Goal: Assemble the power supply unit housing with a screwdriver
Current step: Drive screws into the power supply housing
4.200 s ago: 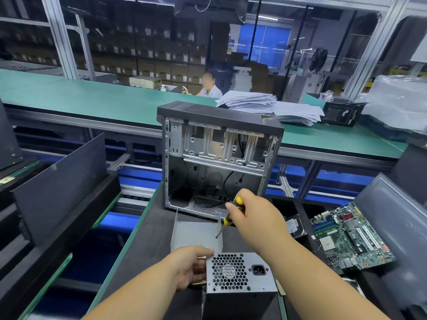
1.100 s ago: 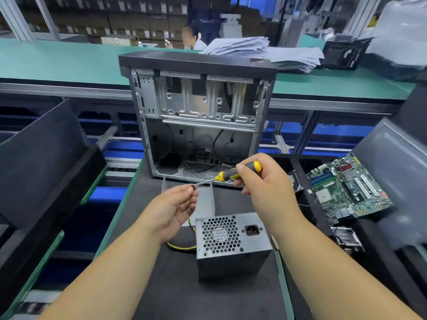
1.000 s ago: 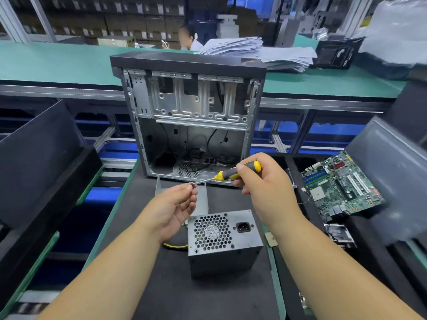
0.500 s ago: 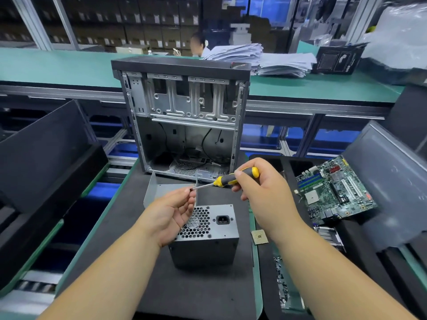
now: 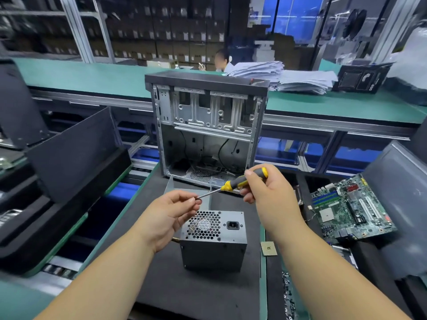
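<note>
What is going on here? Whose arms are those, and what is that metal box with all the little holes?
The picture comes from a camera worn on a person's head, looking forward and down, so the two arms are that person's own. The right hand holds a screwdriver with a yellow and black handle. The left hand pinches its metal tip; whether a screw sits there is too small to tell.

The grey box with holes is a power supply, the part that feeds a computer electricity. The holes let air through, and the black socket takes a cable. It stands on a dark mat.

Behind it stands an open computer case, mostly empty inside. To the right lies a green circuit board. A stack of papers rests on the green bench behind.
</note>
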### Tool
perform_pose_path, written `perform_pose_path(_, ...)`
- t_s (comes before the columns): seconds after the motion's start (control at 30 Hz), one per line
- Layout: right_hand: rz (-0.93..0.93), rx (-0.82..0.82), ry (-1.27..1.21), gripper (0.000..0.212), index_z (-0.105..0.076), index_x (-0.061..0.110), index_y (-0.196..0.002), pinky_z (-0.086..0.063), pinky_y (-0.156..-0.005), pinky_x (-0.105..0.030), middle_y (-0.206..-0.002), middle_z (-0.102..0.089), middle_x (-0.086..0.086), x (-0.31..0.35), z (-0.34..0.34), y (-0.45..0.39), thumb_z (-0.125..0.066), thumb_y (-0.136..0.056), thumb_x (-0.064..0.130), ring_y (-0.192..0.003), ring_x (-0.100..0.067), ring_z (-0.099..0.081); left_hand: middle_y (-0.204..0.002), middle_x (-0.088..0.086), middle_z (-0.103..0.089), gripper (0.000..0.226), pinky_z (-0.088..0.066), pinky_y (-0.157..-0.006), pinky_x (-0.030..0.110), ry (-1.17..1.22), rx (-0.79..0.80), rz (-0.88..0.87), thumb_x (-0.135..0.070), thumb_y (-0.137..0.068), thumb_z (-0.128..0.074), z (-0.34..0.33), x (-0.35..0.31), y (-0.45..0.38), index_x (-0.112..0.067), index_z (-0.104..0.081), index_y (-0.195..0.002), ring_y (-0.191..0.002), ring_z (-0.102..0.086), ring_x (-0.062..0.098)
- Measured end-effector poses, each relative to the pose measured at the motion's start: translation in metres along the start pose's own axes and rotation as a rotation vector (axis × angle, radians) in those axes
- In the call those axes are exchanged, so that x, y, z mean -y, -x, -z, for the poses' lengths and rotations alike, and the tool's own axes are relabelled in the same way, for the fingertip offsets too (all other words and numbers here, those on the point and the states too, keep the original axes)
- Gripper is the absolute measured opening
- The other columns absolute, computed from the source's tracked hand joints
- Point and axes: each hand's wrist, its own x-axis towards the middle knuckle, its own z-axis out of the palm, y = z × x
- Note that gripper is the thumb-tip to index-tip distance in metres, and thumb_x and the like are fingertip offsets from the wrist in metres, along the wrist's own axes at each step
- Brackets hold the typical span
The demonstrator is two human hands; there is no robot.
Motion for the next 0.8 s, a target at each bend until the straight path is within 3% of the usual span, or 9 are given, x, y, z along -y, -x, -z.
perform_pose_path(0.07,-0.001,0.008,-0.03,0.015,-0.06,0.024,-0.085,-0.051,-0.061,-0.02,-0.077,-0.072,0.004,0.002,-0.003,0.0,-0.054,-0.099,0.024,-0.067,-0.007,-0.063,-0.085,0.011,-0.071,0.011,-0.055,-0.067,0.016,0.003,0.018,-0.026,-0.003,-0.082,-0.066,0.003,-0.004,0.002,-0.003,-0.07,-0.092,-0.076,-0.069,0.013)
perform_pose_path(0.13,0.019,0.042,0.001,0.016,-0.058,0.025,-0.083,-0.053,-0.063,-0.022,-0.082,-0.074,0.008,0.007,-0.007,0.002,-0.053,-0.098,0.025,-0.069,-0.007,-0.063,-0.087,0.014,-0.072,0.01,-0.055,-0.068,0.017,-0.018,0.031,-0.044,0.001,-0.085,-0.064,0.006,-0.005,0.002,-0.001,-0.069,-0.093,-0.077,-0.069,0.014)
perform_pose_path(0.3,0.002,0.002,0.085,0.014,-0.056,0.025,-0.08,-0.056,-0.074,-0.049,-0.083,-0.073,0.002,0.019,-0.016,0.006,-0.055,-0.091,0.033,-0.077,-0.022,-0.064,-0.091,0.018,-0.073,0.012,-0.055,-0.072,0.019,-0.081,0.074,-0.052,0.005,-0.087,-0.062,0.01,-0.006,0.004,0.0,-0.068,-0.096,-0.082,-0.07,0.018)
perform_pose_path(0.43,-0.009,-0.006,0.117,0.014,-0.056,0.026,-0.08,-0.055,-0.074,-0.055,-0.082,-0.072,-0.005,0.026,-0.028,0.011,-0.057,-0.091,0.032,-0.077,-0.028,-0.062,-0.091,0.017,-0.073,0.01,-0.055,-0.072,0.019,-0.071,0.106,-0.049,0.004,-0.086,-0.064,0.015,-0.009,0.006,-0.001,-0.067,-0.094,-0.082,-0.07,0.017)
perform_pose_path(0.57,0.006,-0.032,0.155,0.015,-0.056,0.025,-0.079,-0.054,-0.066,-0.05,-0.081,-0.073,0.001,0.031,-0.042,0.02,-0.056,-0.093,0.028,-0.075,-0.029,-0.06,-0.092,0.016,-0.074,0.012,-0.054,-0.073,0.019,-0.092,0.135,-0.054,0.005,-0.088,-0.062,0.02,-0.011,0.007,-0.004,-0.068,-0.093,-0.084,-0.07,0.018)
perform_pose_path(0.63,-0.009,-0.044,0.163,0.014,-0.056,0.027,-0.079,-0.053,-0.06,-0.049,-0.08,-0.071,-0.004,0.031,-0.047,0.025,-0.057,-0.092,0.029,-0.077,-0.033,-0.059,-0.099,0.014,-0.074,0.014,-0.054,-0.077,0.019,-0.123,0.17,-0.055,0.003,-0.088,-0.064,0.025,-0.011,0.008,-0.006,-0.068,-0.098,-0.092,-0.07,0.018)
perform_pose_path(0.7,-0.013,-0.047,0.196,0.014,-0.056,0.028,-0.078,-0.053,-0.053,-0.038,-0.078,-0.067,-0.009,0.032,-0.05,0.028,-0.058,-0.092,0.029,-0.073,-0.032,-0.057,-0.108,0.008,-0.073,0.022,-0.052,-0.081,0.018,-0.19,0.196,-0.084,-0.002,-0.087,-0.067,0.031,-0.011,0.009,-0.011,-0.068,-0.107,-0.102,-0.068,0.015)
perform_pose_path(0.8,0.015,-0.05,0.285,0.018,-0.053,0.025,-0.076,-0.041,-0.044,-0.018,-0.066,-0.056,-0.005,0.033,-0.051,0.03,-0.061,-0.092,0.026,-0.055,-0.016,-0.045,-0.11,-0.002,-0.07,0.028,-0.05,-0.088,0.02,-0.434,0.168,-0.13,-0.007,-0.085,-0.072,0.044,-0.008,0.01,-0.028,-0.07,-0.104,-0.105,-0.063,0.011)
